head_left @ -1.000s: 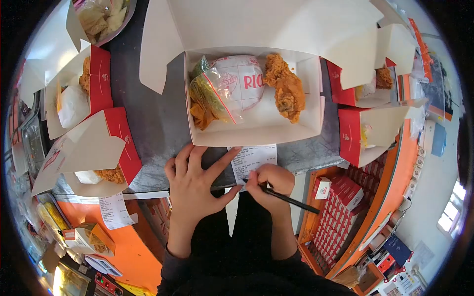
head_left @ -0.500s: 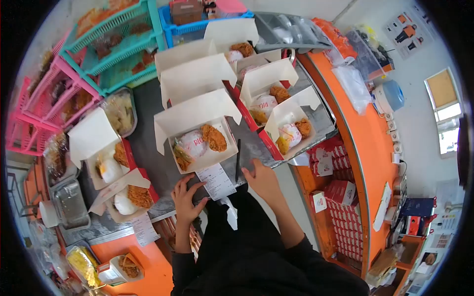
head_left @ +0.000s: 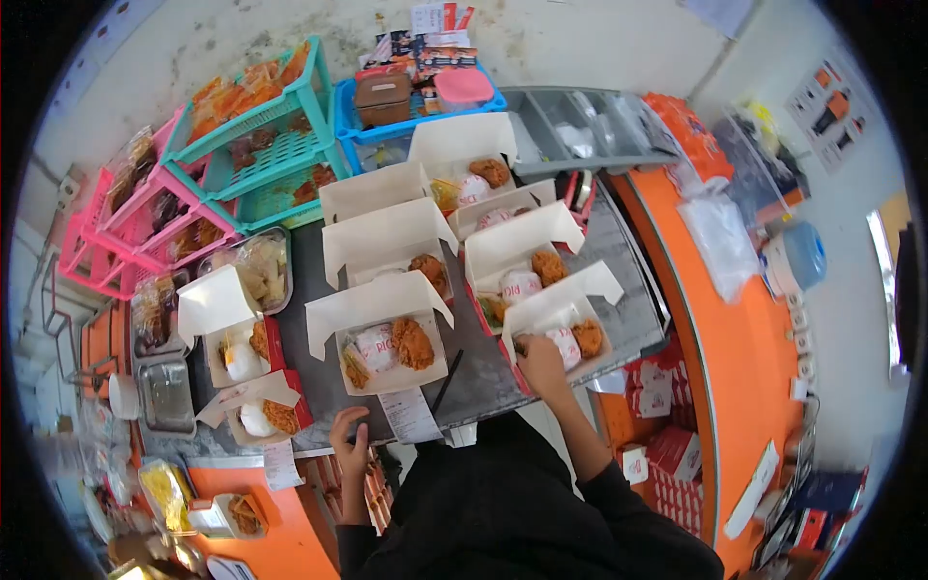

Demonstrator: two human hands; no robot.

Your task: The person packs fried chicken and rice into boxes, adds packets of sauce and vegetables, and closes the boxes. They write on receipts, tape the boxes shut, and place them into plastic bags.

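My right hand (head_left: 541, 363) reaches into the left end of the near right meal box (head_left: 611, 356), its fingers bent over the food there. What its fingertips hold is hidden. In that box lie a paper-wrapped bundle (head_left: 564, 346) and fried chicken (head_left: 587, 337). My left hand (head_left: 350, 437) holds nothing, thumb and fingers apart, at the counter's front edge. Beside it a printed receipt (head_left: 410, 416) hangs over the edge. Behind the receipt stands an open meal box (head_left: 384, 391) with fried chicken (head_left: 413, 344), another wrapped bundle (head_left: 377, 346) and a side of vegetables.
More open boxes (head_left: 382, 232) stand behind, and two smaller ones (head_left: 275, 333) at left. A black pen (head_left: 448, 380) lies by the receipt. Teal baskets (head_left: 280, 155), pink baskets (head_left: 106, 232) and a grey divided tray (head_left: 590, 126) line the back. An orange counter (head_left: 696, 319) runs along the right.
My right hand has moved from the counter edge by the pen into the near right box. My left hand has drawn away from the receipt. The view has tilted up.
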